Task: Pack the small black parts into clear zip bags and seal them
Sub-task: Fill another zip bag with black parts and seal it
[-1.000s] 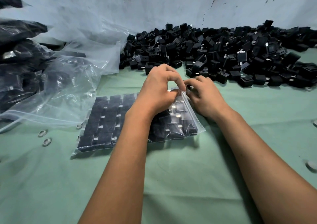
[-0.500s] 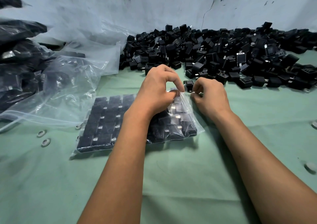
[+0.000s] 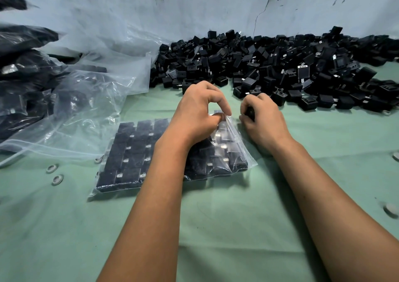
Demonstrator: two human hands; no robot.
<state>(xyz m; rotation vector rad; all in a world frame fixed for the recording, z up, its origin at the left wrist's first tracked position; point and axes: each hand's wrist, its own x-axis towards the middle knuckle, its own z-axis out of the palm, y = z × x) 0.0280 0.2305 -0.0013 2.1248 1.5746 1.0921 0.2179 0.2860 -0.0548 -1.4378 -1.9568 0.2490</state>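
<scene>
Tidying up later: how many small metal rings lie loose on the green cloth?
5 visible: two left of the zip bag at and, one by its left edge, two near the right edge. More may be hidden under bags.

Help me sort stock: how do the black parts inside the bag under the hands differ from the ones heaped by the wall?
The parts in the zip bag lie flat in neat rows; the loose pile is jumbled at all angles. The bagged ones sit under clear plastic, the left hand pinching its mouth; the pile lies bare on the green cloth. Both look like the same small black blocks.
</scene>
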